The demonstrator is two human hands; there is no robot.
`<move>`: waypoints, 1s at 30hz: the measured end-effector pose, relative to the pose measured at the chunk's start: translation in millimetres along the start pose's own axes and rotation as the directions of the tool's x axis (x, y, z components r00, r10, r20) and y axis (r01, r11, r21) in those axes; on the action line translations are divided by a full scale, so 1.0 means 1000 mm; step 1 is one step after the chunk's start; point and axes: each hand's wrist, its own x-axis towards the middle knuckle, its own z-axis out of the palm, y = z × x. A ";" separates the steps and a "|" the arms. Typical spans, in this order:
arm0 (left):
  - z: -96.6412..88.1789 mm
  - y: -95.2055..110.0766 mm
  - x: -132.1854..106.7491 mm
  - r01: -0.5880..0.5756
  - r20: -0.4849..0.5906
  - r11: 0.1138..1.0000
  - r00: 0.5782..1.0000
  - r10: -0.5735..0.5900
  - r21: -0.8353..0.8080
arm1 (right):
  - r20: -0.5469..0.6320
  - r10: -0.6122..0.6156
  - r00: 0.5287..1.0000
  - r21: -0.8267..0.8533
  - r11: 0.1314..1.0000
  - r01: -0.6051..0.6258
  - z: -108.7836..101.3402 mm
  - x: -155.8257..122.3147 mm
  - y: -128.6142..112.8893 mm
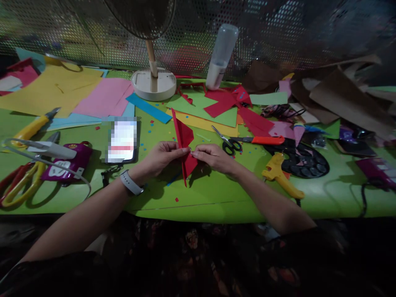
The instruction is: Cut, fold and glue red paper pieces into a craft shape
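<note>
A folded piece of red paper [185, 134] stands on edge above the table, its pointed ends up and down. My left hand [163, 157] pinches it at the middle, thumb on the near face and fingers behind. From the other side my right hand [213, 156] is closed, thumb and fingertips pressed together at the paper's middle edge. A tiny shiny bit [191, 152] shows between the two thumbs; its kind is too small to make out. Black-handled scissors [230, 144] lie just beyond my right hand, and an orange cutter [267, 140] rests beside them.
A phone [122, 140] and a purple power box [66, 165] lie left. A fan [154, 84] and a clear bottle [221, 57] stand at the back among coloured paper sheets [105, 95]. A yellow glue gun [281, 175] and black palette [312, 161] lie right.
</note>
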 end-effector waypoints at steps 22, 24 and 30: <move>-0.002 -0.004 0.001 -0.064 -0.003 0.994 0.998 0.065 0.083 | 0.045 -0.014 0.999 0.104 0.995 0.009 0.002 0.002 0.003; -0.002 -0.004 0.001 -0.064 0.002 0.995 0.998 0.064 0.079 | 0.055 0.010 0.998 0.140 0.990 -0.018 0.002 0.003 0.002; -0.003 -0.004 0.001 -0.071 0.031 0.997 0.997 0.070 0.038 | 0.051 -0.032 0.998 0.094 0.995 0.027 0.005 0.003 0.001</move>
